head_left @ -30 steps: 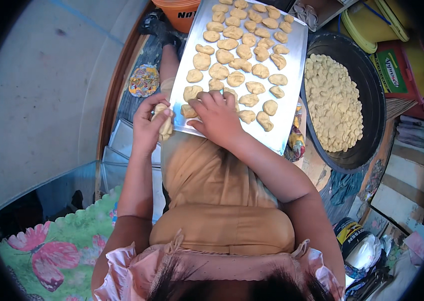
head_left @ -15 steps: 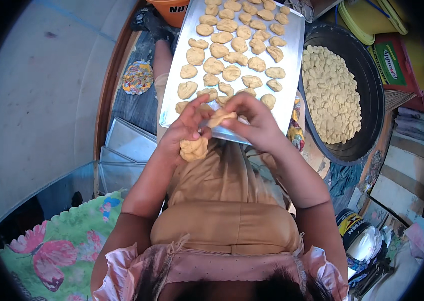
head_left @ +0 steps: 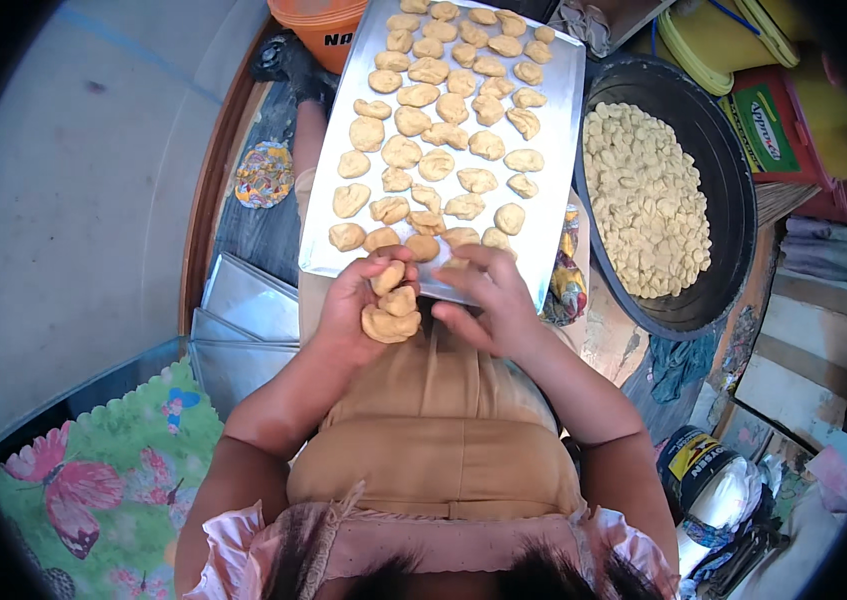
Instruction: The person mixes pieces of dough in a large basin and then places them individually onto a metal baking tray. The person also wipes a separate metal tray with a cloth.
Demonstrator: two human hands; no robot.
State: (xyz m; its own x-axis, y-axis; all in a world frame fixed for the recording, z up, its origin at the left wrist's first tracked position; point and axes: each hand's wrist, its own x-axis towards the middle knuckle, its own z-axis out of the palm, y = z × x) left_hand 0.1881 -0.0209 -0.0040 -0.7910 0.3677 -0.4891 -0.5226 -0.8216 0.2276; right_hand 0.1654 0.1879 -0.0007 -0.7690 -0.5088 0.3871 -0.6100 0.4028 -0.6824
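Note:
My left hand [head_left: 345,303] is curled around several soft, tan lumps of dough [head_left: 392,320] just off the near edge of a metal baking tray [head_left: 543,225]. Beside it, my right hand [head_left: 498,305] is over the tray's near edge, fingers and thumb apart. A dough piece [head_left: 454,264] lies on the tray at its fingertips, partly covered by them; whether they touch it I cannot tell. Rows of flattened, uneven dough pieces [head_left: 436,165] cover the tray up to its far end.
On the right stands a black basin [head_left: 733,230] holding a heap of small dough pieces [head_left: 648,200]. More metal trays [head_left: 253,300] lean at the left, near a butterfly-patterned cloth [head_left: 133,450]. An orange bucket [head_left: 318,20] sits beyond the tray's far left corner.
My right hand has gone from pinching a dough piece beside my left hand to spread fingers at the tray's near edge. My left hand has turned, showing more dough. The whole view has shifted slightly.

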